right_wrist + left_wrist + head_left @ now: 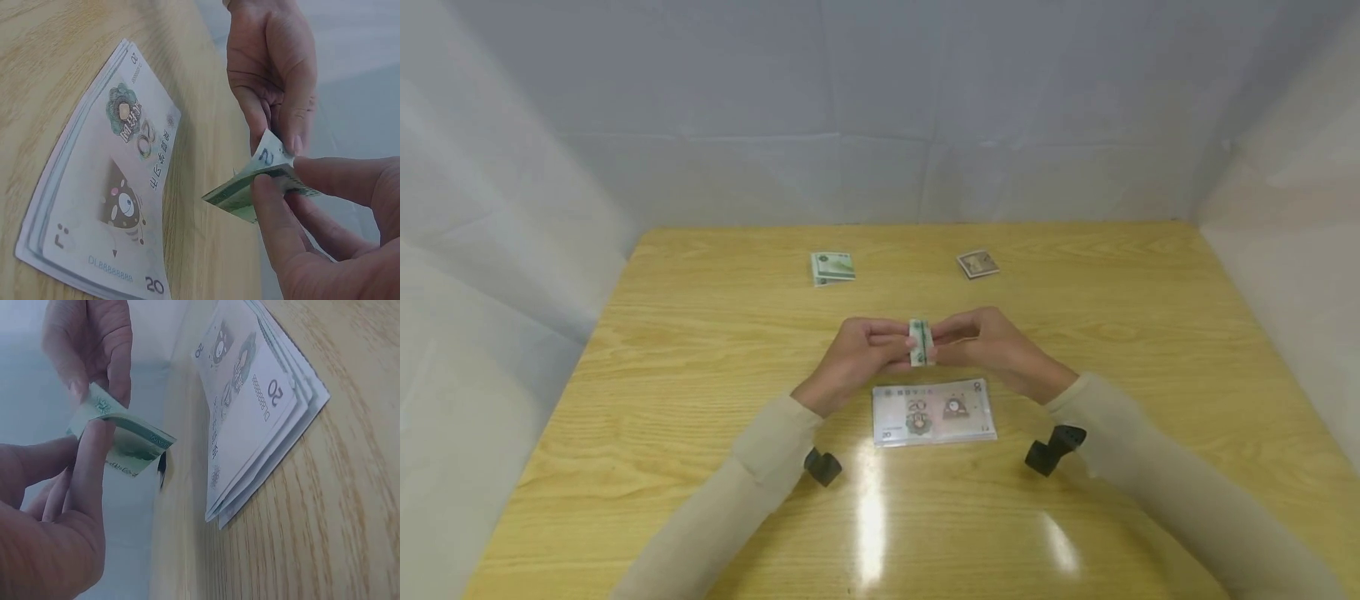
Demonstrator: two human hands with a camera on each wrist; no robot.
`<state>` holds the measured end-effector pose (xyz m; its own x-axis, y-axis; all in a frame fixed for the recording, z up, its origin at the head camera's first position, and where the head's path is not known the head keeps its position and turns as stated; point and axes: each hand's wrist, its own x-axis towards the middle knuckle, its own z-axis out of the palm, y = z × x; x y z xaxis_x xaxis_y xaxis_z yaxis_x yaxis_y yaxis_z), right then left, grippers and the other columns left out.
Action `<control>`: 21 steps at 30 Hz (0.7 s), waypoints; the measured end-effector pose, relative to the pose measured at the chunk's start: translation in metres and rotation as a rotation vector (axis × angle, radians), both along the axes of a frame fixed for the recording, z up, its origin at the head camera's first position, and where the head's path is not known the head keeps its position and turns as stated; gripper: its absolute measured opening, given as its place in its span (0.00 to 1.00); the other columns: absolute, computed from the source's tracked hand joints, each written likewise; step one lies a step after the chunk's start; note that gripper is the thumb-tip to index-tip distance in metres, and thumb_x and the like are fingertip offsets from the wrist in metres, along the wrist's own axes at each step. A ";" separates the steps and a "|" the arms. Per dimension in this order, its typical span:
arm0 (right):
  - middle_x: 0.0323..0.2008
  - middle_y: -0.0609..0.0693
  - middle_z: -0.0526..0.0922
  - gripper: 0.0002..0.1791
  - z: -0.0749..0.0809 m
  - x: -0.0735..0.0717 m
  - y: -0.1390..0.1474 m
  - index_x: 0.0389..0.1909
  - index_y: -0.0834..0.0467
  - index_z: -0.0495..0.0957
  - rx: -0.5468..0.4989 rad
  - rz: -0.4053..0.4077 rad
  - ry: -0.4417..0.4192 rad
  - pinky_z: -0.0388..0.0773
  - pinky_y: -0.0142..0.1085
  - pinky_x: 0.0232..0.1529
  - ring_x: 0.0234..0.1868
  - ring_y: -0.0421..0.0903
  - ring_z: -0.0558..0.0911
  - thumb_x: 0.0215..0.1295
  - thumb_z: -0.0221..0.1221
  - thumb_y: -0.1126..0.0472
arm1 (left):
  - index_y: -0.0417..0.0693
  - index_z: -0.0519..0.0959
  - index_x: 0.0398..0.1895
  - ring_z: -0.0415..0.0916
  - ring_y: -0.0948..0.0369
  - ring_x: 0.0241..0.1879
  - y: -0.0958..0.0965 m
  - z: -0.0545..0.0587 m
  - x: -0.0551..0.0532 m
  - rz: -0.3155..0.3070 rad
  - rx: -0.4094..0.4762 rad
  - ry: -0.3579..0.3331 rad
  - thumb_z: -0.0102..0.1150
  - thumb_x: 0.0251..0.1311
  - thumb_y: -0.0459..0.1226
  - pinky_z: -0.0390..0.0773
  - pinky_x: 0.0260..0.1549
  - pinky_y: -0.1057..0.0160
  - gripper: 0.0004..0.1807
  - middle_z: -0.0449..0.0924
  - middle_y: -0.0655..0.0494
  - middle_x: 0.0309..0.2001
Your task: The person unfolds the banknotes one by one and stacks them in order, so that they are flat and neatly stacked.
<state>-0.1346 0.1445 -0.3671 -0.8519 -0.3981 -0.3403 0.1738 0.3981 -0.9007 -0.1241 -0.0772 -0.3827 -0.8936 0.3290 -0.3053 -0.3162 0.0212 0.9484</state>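
Observation:
Between both hands, raised above the table, is a folded green banknote [921, 342]. My left hand [867, 360] pinches its left side with thumb and fingers. From the other side my right hand [992, 352] pinches it too. The right wrist view shows the folded note [240, 190] with a printed 2 and its layers partly spread. Just below the hands, a stack of pinkish 20 notes [934, 413] lies flat on the table; its loose edges [269, 481] show in the left wrist view.
A folded green note [833, 267] lies at the back left of the wooden table [700, 358]. At the back right is a folded brown note [978, 264]. Pale cloth [880, 108] hangs behind and at both sides.

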 end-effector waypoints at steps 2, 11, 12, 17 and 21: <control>0.53 0.57 0.83 0.23 0.001 0.001 0.003 0.58 0.61 0.80 -0.002 -0.004 -0.015 0.80 0.50 0.61 0.54 0.54 0.81 0.62 0.69 0.60 | 0.32 0.78 0.57 0.86 0.53 0.45 -0.001 0.001 0.002 0.002 -0.012 0.003 0.61 0.68 0.29 0.85 0.54 0.53 0.16 0.85 0.41 0.48; 0.49 0.62 0.82 0.18 0.001 0.008 0.019 0.53 0.70 0.76 -0.024 -0.028 -0.060 0.85 0.48 0.56 0.48 0.54 0.83 0.62 0.62 0.70 | 0.33 0.78 0.57 0.86 0.52 0.44 -0.008 0.004 0.011 -0.007 -0.085 -0.014 0.62 0.67 0.29 0.88 0.47 0.58 0.17 0.85 0.42 0.48; 0.49 0.62 0.82 0.18 0.001 0.009 0.021 0.53 0.70 0.76 -0.014 -0.035 -0.063 0.85 0.47 0.55 0.47 0.53 0.83 0.63 0.63 0.70 | 0.33 0.78 0.56 0.86 0.52 0.43 -0.009 0.004 0.012 -0.004 -0.099 -0.017 0.62 0.66 0.29 0.88 0.47 0.58 0.16 0.85 0.43 0.47; 0.48 0.63 0.81 0.16 -0.003 0.012 0.027 0.51 0.71 0.75 0.028 -0.059 -0.094 0.87 0.44 0.52 0.45 0.52 0.84 0.65 0.63 0.68 | 0.32 0.79 0.51 0.85 0.54 0.38 -0.011 0.003 0.016 -0.014 -0.167 -0.020 0.64 0.63 0.27 0.89 0.44 0.57 0.14 0.86 0.43 0.42; 0.46 0.62 0.82 0.14 -0.005 0.015 0.031 0.49 0.70 0.75 0.064 -0.064 -0.117 0.88 0.43 0.50 0.44 0.51 0.84 0.66 0.63 0.67 | 0.31 0.78 0.50 0.84 0.55 0.35 -0.014 0.001 0.020 -0.044 -0.212 -0.030 0.65 0.62 0.26 0.89 0.42 0.58 0.14 0.86 0.42 0.39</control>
